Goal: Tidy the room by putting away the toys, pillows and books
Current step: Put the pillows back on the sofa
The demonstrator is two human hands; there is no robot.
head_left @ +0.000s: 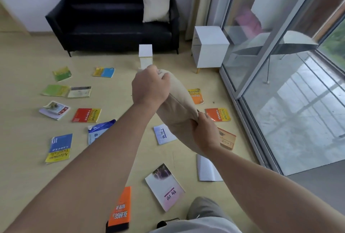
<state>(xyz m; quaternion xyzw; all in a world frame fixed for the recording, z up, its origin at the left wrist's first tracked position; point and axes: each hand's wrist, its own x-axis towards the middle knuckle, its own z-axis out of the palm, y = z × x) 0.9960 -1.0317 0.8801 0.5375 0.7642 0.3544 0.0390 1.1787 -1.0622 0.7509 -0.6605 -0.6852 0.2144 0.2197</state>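
Observation:
I hold a beige pillow (179, 109) in the air in front of me, edge-on. My left hand (149, 85) grips its far top corner. My right hand (205, 132) grips its near lower corner. A second cream pillow (155, 7) leans upright at the right end of the black sofa (112, 27). Several books lie scattered on the wooden floor, among them a red one (86, 115), a blue and yellow one (59, 148), an orange one (121, 207) and a pale pink one (165, 186).
A white cabinet (209, 46) stands to the right of the sofa, beside the glass sliding door (280, 65). A small white box (145, 55) stands on the floor in front of the sofa. My leg (203, 208) shows at the bottom.

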